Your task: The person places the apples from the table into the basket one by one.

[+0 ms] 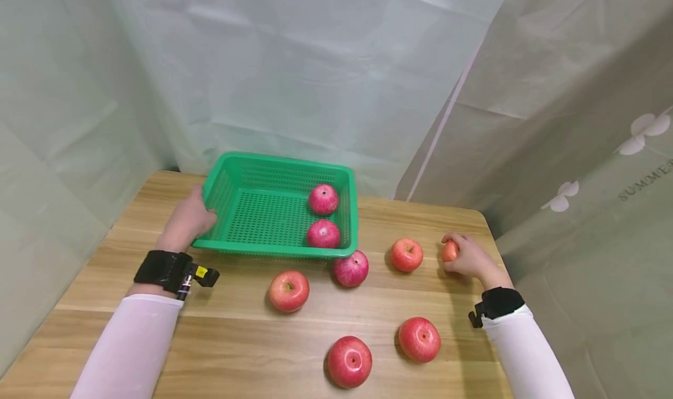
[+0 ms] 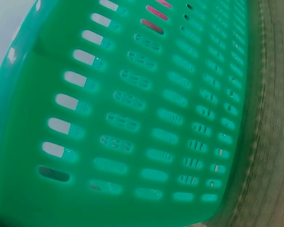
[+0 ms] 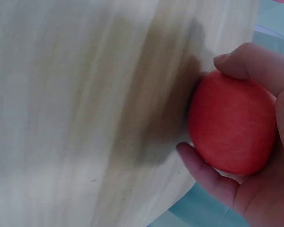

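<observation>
My left hand (image 1: 190, 217) grips the left end of a green plastic basket (image 1: 278, 250), whose slotted side wall (image 2: 132, 118) fills the left wrist view. Inside the basket, at its right end, lie two dark pink apples, one behind (image 1: 323, 199) and one in front (image 1: 323, 234). Far to the right, my right hand (image 1: 469, 257) holds a red apple (image 3: 232, 123), thumb on one side and curled fingers on the other. Its shadow falls on the wood beside it.
On the wooden table (image 1: 231, 340) lie a pink apple (image 1: 351, 269) by the basket's front right corner, a red apple (image 1: 289, 291), another (image 1: 406, 254) left of my right hand, and two nearer ones (image 1: 349, 361) (image 1: 419, 339). Pale curtains (image 1: 315, 66) hang behind.
</observation>
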`<state>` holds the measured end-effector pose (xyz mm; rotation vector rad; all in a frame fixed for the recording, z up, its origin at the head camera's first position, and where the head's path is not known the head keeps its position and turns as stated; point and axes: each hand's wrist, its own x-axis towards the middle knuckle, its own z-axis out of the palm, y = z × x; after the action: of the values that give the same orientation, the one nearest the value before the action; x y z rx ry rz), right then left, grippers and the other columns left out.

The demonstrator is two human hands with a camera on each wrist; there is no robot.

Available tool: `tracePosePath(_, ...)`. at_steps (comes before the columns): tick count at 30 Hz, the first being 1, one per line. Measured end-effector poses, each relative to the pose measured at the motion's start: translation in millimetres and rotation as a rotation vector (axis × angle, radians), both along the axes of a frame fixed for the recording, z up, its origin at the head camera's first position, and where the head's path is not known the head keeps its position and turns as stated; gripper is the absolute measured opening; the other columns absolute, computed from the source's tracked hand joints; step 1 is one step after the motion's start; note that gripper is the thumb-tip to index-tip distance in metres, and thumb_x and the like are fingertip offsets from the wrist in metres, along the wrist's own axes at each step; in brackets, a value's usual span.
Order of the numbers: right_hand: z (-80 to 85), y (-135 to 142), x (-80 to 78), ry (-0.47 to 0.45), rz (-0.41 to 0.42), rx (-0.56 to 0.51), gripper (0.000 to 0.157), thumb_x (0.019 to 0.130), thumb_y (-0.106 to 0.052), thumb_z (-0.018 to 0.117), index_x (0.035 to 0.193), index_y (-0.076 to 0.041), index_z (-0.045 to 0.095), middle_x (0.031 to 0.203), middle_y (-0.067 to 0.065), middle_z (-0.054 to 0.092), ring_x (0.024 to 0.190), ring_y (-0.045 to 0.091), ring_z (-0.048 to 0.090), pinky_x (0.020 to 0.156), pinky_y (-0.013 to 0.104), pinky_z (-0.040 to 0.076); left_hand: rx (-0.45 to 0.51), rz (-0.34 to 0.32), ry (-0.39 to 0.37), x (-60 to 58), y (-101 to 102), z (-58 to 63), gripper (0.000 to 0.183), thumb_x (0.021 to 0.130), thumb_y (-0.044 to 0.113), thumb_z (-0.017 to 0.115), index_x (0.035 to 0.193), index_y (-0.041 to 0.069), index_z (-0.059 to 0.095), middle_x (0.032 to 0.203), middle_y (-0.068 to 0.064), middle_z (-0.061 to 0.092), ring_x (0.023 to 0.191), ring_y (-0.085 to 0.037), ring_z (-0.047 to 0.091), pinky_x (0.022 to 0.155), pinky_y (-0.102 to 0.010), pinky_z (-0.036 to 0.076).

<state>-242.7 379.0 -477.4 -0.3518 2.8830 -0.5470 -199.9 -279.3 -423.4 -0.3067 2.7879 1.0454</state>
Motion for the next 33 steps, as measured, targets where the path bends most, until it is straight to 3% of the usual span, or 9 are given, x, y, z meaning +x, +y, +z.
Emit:
tracePosePath(8,-10.7,2,2.2,0.059,-0.036,-0.016,0.053,0.076,-0.022,0.091,0.120,-0.007,0.065,0.111,0.024,0.057,0.096,0.040,0.059,0.084,0.056,0.051,-0.021,-0.001,0.019,-0.3,1,0.5,0.073,0.105,0.013,0.045,0.162,-0.013,0.008,0.133,-0.046,0.046,0.101,-0.049,0.056,0.075,-0.052,0.050)
tracePosePath(16,-17.0,5,5.9,0.057,-0.027,0.012,0.052,0.078,-0.023,0.088,0.121,-0.007,0.064,0.111,0.022,0.058,0.095,0.038,0.060,0.083,0.055,0.052,-0.029,-0.016,0.017,1.7,4,-0.7,0.072,0.105,0.011,0.046,0.161,-0.015,0.009,0.128,-0.045,0.048,0.094,-0.046,0.059,0.069,-0.044,0.050)
tracePosePath(26,-10.4,2,6.4,0.016,-0.018,0.035,0.053,0.080,-0.027,0.089,0.122,-0.008,0.065,0.111,0.019,0.062,0.095,0.034,0.060,0.081,0.051,0.052,-0.048,-0.023,0.025,1.4,2,-3.5,0.069,0.105,0.011,0.047,0.159,-0.015,0.013,0.127,-0.045,0.050,0.096,-0.047,0.059,0.070,-0.047,0.050)
tracePosePath(33,-3.2,-2,-2.3,0.016,0.014,0.014,0.050,0.078,-0.023,0.088,0.119,-0.005,0.066,0.102,0.014,0.066,0.091,0.032,0.061,0.079,0.046,0.051,-0.036,-0.014,0.032,1.0,1,-3.1,0.070,0.104,0.010,0.046,0.160,-0.015,0.012,0.132,-0.046,0.048,0.102,-0.050,0.056,0.078,-0.053,0.050)
